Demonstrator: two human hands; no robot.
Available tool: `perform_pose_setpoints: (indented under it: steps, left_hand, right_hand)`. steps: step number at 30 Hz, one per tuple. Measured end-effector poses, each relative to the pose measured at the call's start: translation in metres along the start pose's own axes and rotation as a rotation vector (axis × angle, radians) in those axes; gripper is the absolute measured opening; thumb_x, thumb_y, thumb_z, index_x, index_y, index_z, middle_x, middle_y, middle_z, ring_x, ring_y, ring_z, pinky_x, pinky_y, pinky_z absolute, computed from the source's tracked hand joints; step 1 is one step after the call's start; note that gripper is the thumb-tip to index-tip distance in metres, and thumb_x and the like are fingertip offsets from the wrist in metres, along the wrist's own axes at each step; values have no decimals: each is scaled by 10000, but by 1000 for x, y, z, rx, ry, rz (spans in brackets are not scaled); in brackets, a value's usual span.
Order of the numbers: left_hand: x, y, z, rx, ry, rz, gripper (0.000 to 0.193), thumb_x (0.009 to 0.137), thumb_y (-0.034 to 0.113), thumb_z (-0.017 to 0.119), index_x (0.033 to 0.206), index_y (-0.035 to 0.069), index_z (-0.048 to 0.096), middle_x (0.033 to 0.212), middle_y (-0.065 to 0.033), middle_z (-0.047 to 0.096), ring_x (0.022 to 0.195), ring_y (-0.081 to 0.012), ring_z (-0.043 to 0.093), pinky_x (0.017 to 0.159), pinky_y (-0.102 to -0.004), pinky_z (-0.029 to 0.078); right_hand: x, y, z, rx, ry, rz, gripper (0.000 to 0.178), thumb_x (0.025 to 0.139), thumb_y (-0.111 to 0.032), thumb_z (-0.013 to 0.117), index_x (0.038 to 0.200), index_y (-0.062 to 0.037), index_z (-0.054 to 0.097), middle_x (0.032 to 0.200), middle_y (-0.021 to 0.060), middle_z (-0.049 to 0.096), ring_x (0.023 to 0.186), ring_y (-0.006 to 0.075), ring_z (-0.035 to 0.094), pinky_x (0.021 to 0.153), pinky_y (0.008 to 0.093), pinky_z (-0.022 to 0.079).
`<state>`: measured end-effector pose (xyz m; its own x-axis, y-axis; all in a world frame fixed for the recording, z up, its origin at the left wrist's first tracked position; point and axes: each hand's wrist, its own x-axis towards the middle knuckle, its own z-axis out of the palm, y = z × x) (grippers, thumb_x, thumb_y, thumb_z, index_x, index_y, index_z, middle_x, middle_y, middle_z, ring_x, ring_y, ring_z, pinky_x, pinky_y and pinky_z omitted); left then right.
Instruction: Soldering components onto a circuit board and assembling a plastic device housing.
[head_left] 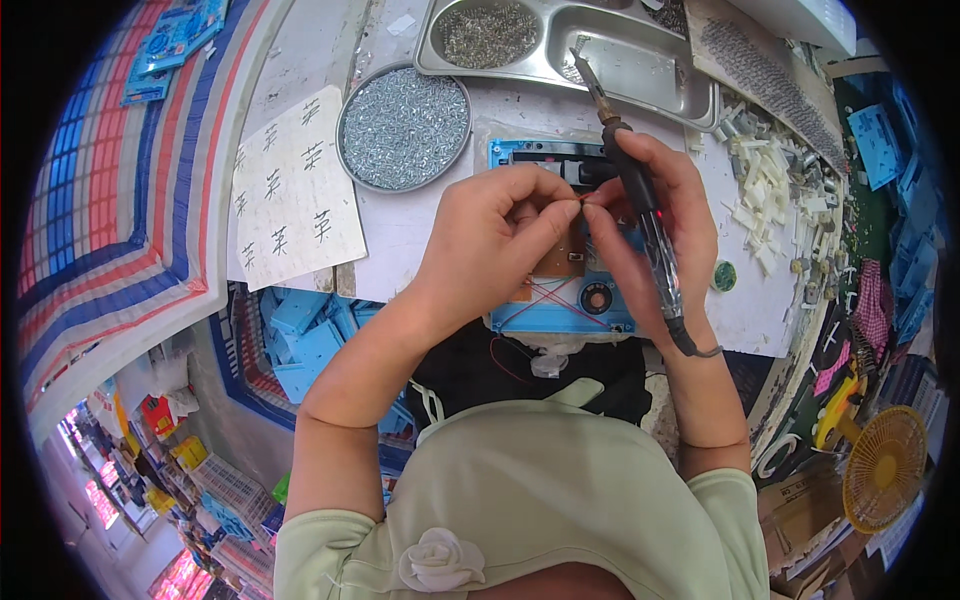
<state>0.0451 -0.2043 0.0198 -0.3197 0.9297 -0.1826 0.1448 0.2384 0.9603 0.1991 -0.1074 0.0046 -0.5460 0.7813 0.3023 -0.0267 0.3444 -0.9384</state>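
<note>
My left hand (490, 225) and my right hand (683, 195) meet fingertip to fingertip over a blue plastic housing (515, 320). Between their pinched fingers shows a bit of thin reddish wire (584, 198), mostly covered by the fingers. A black soldering iron (634, 180) also rests in my right hand, its metal tip pointing up and away and a red light showing on its handle. Inside the housing, below the hands, lie a brown circuit board (562, 262), a small round speaker (596, 298) and loose red wires (545, 292). My fingers hide part of the housing.
Beyond the hands stand a round dish of small metal screws (404, 128) and a steel compartment tray (590, 75). White plastic parts (765, 195) are heaped at the right. A handwritten sheet (300, 190) lies left; a yellow fan (885, 468) is at lower right.
</note>
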Motion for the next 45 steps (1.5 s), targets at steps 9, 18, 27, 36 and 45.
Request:
perform_pose_setpoints:
  steps: [9, 18, 27, 36, 45]
  left_hand:
    - [2, -8, 5, 215, 128, 277, 64, 877, 24, 716, 905, -26, 686, 951, -68, 609, 709, -104, 602, 641, -242, 502]
    - [4, -9, 17, 261, 222, 301, 60, 838, -4, 708, 859, -32, 659, 997, -92, 534, 721, -130, 577, 607, -249, 482]
    - [5, -17, 18, 294, 240, 350, 48, 847, -23, 692, 867, -36, 651, 993, -73, 518, 722, -78, 534, 589, -212, 446]
    - [5, -15, 19, 279, 239, 349, 49, 843, -24, 692, 873, -31, 655, 991, -73, 519, 728, -90, 544, 596, -218, 459]
    - [5, -14, 18, 282, 241, 327, 42, 848, -17, 688, 872, -28, 656, 990, -72, 518, 741, -93, 545, 606, -216, 462]
  right_hand:
    - [-8, -7, -17, -204, -27, -104, 477, 787, 37, 785, 1239, -43, 656, 1007, 104, 643, 811, 172, 662, 722, 285, 533]
    - [-30, -12, -83, -225, -99, -222, 365, 796, -57, 809, 1117, 11, 650, 814, 118, 640, 688, 219, 603, 624, 303, 463]
    - [-24, -12, -75, -323, -269, -366, 315, 781, -70, 808, 1058, -41, 661, 721, 77, 633, 573, 228, 571, 513, 322, 431]
    - [-20, -13, -73, -350, -300, -379, 330, 743, -50, 815, 1044, -63, 682, 712, 67, 628, 568, 229, 568, 500, 324, 424]
    - [-15, -12, -68, -351, -326, -423, 365, 703, -7, 824, 1038, -46, 684, 696, 63, 598, 564, 223, 553, 492, 320, 415]
